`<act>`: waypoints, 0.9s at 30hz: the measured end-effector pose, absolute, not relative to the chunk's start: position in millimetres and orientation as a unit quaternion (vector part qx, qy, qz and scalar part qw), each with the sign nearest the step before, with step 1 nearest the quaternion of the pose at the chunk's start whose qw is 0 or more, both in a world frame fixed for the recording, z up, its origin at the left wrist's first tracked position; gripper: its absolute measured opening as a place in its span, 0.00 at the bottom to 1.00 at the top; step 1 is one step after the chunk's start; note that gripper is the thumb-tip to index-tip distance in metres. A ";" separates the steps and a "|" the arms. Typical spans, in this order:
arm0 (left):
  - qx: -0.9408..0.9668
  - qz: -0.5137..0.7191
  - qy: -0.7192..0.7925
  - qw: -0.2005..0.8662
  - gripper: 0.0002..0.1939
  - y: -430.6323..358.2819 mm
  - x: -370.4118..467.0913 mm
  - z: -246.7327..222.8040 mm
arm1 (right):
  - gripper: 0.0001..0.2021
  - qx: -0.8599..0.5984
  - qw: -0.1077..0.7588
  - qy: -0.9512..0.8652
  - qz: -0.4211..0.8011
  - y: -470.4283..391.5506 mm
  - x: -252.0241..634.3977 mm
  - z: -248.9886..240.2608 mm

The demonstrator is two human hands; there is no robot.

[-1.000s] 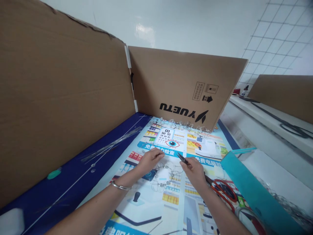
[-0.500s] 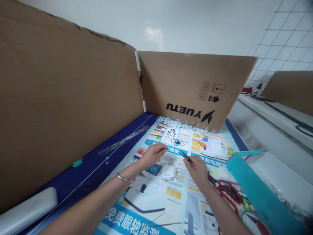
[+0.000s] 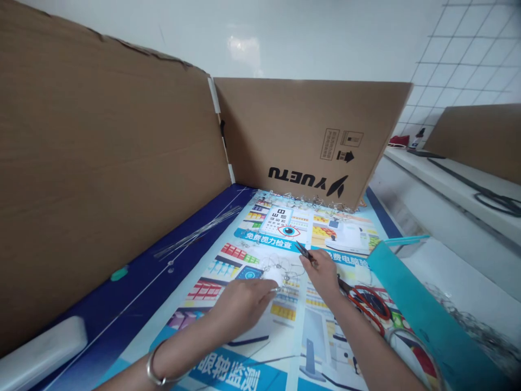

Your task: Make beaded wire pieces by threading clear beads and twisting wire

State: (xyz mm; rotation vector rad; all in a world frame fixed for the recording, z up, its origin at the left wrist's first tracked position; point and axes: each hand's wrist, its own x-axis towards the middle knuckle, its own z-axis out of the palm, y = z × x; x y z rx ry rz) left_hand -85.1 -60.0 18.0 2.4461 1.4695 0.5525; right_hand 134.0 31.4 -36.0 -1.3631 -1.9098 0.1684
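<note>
Near the middle of the printed sheet, my left hand (image 3: 246,304) has its fingers pinched at the near edge of a loose cluster of thin wire pieces (image 3: 285,270). What lies between those fingertips is too small to make out. My right hand (image 3: 321,270) is closed around small dark pliers (image 3: 304,252), whose tips point up and left over the sheet, just beyond the wire cluster. The two hands are apart. A bundle of straight wires (image 3: 199,233) lies on the blue strip to the left.
Cardboard panels (image 3: 313,136) stand behind and at the left, with wire bits (image 3: 317,203) along the back one's foot. Red-handled scissors (image 3: 372,304) lie right of my right forearm, beside a teal-edged box (image 3: 431,309) holding wire pieces. A white object (image 3: 49,347) sits front left.
My left hand has moved down and nearer to me, from above the wire cluster to its near edge. The view has shifted slightly; my right hand still holds the pliers.
</note>
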 end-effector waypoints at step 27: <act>0.870 -0.136 0.430 0.199 0.28 -99.5 -41.0 52.0 | 0.14 -0.535 0.336 -0.771 0.080 30.2 132.6 -34.4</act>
